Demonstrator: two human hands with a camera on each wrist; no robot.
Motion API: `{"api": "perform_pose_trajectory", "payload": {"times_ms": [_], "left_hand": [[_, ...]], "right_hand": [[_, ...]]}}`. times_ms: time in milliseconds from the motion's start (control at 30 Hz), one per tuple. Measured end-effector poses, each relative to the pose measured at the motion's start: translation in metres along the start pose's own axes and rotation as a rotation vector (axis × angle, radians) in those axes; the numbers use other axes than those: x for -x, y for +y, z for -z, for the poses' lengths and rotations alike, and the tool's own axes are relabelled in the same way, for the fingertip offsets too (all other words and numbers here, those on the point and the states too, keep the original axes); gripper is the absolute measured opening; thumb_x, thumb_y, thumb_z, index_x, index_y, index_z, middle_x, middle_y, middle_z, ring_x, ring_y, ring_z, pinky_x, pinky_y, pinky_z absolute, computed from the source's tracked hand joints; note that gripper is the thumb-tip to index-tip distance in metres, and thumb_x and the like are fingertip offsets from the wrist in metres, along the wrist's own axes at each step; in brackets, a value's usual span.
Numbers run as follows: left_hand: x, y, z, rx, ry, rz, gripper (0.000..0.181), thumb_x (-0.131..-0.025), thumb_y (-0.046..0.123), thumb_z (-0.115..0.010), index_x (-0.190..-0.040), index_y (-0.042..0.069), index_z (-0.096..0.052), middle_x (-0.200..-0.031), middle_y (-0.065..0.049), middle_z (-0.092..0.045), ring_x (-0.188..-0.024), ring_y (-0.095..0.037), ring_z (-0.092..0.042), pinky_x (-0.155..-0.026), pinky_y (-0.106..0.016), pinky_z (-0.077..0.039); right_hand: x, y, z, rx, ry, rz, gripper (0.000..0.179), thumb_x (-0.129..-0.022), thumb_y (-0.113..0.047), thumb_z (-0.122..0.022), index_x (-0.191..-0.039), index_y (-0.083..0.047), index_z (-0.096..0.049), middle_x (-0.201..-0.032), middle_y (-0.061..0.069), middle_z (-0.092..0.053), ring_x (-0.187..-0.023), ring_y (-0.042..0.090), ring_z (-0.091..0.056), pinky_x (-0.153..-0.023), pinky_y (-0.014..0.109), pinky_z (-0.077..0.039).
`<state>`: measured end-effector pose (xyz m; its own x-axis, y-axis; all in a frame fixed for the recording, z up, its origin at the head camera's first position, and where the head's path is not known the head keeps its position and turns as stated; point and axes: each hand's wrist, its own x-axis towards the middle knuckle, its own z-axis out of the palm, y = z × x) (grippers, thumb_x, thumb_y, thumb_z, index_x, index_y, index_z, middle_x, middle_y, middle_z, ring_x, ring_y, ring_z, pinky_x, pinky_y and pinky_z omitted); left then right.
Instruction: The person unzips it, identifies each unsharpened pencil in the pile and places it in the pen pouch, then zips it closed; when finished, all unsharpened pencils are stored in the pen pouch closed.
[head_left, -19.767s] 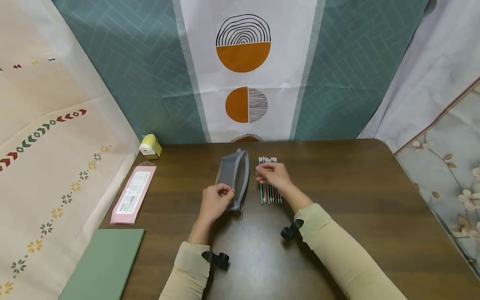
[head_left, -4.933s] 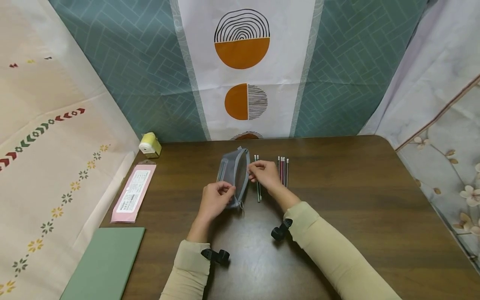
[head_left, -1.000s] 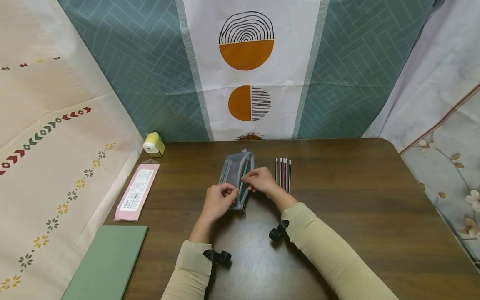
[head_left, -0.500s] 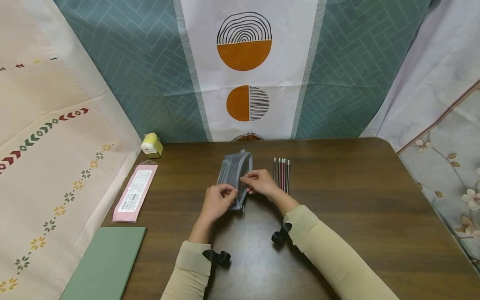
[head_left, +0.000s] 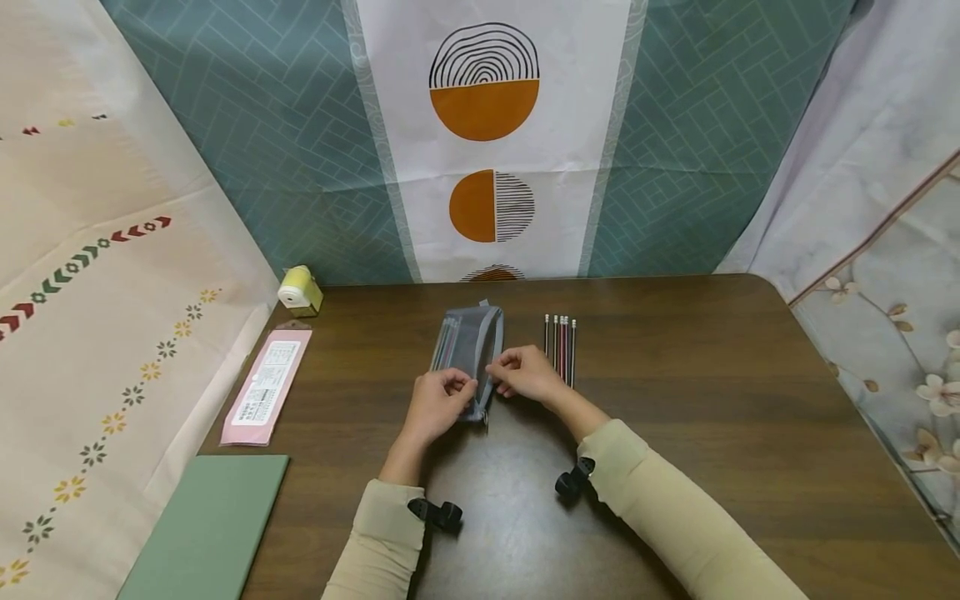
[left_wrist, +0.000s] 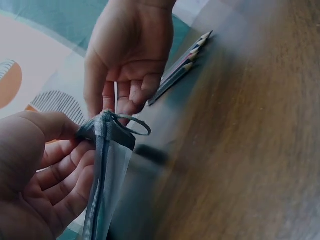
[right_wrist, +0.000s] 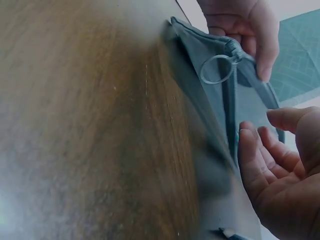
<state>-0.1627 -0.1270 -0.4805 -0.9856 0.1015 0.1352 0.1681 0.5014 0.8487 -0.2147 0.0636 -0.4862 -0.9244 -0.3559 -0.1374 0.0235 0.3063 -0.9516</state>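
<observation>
A grey see-through zip pencil case (head_left: pixel 461 333) lies on the table with its mouth open to the right; pencils (head_left: pixel 447 343) show through its side. My left hand (head_left: pixel 440 400) pinches the near part of its edge between thumb and fingers, close to the zip's end, as the left wrist view shows. A ring pull (right_wrist: pixel 217 69) hangs from the zip there. At the mouth's right edge is my right hand (head_left: pixel 527 375), thumb and bent fingers apart in the right wrist view, nothing between them. Several dark pencils (head_left: pixel 562 350) lie side by side beyond it, their lower ends hidden.
On the left of the wooden table (head_left: pixel 712 400) lie a pink packet with a white label (head_left: pixel 266 387) and a green board (head_left: pixel 210 525). A small yellow-and-white object (head_left: pixel 300 292) stands at the back left corner. Patterned cloth (head_left: pixel 300 150) hangs behind.
A greenish pencil by my right hand at the case's mouth has gone from sight there. Since much earlier, fewer pencils lie on the table and several show inside the case.
</observation>
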Motion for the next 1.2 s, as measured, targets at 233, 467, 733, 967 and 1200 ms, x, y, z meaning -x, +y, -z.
{"api": "perform_pose_trajectory", "payload": {"times_ms": [233,467,733,967,1200], "left_hand": [[0.001,-0.006,-0.005,-0.077,-0.026,0.002,0.009,-0.090,0.008,-0.072,-0.082,0.004,-0.073,-0.070,0.000,-0.068,-0.060,-0.008,-0.060,-0.058,-0.026,-0.050],[0.002,-0.011,-0.005,-0.112,-0.067,0.031,0.008,-0.093,0.012,-0.072,-0.090,0.006,-0.076,-0.076,0.001,-0.070,-0.065,-0.009,-0.059,-0.062,-0.028,-0.051],[0.003,-0.011,0.000,-0.075,-0.131,0.018,0.015,-0.091,0.007,-0.074,-0.106,0.003,-0.075,-0.089,-0.004,-0.073,-0.075,-0.012,-0.066,-0.070,-0.030,-0.055],[0.005,-0.015,0.000,-0.028,-0.172,-0.040,0.024,-0.087,-0.002,-0.076,-0.111,-0.002,-0.073,-0.106,-0.012,-0.071,-0.089,-0.024,-0.069,-0.078,-0.034,-0.058],[0.008,-0.022,-0.005,-0.040,-0.207,-0.081,0.029,-0.085,-0.002,-0.077,-0.113,-0.003,-0.072,-0.113,-0.014,-0.068,-0.095,-0.027,-0.068,-0.083,-0.037,-0.057]], "right_hand": [[0.004,0.004,0.000,0.038,-0.092,-0.006,0.016,-0.097,-0.011,-0.067,-0.100,0.004,-0.072,-0.080,0.013,-0.071,-0.061,0.015,-0.066,-0.058,0.032,-0.058],[0.009,0.010,0.000,0.027,-0.198,-0.023,0.015,-0.098,-0.008,-0.065,-0.100,0.006,-0.070,-0.085,0.012,-0.071,-0.068,0.017,-0.068,-0.064,0.033,-0.059],[0.015,0.009,0.007,0.133,-0.341,0.041,0.014,-0.092,-0.004,-0.066,-0.102,0.004,-0.071,-0.083,0.007,-0.071,-0.066,0.015,-0.065,-0.059,0.029,-0.056],[0.016,0.009,0.010,0.255,-0.480,0.154,0.011,-0.088,-0.013,-0.077,-0.094,-0.004,-0.075,-0.074,-0.002,-0.070,-0.057,0.008,-0.059,-0.051,0.023,-0.048],[0.016,0.011,0.007,0.283,-0.487,0.195,0.011,-0.086,-0.019,-0.082,-0.084,-0.010,-0.076,-0.067,-0.005,-0.068,-0.051,0.006,-0.055,-0.046,0.023,-0.045]]}}
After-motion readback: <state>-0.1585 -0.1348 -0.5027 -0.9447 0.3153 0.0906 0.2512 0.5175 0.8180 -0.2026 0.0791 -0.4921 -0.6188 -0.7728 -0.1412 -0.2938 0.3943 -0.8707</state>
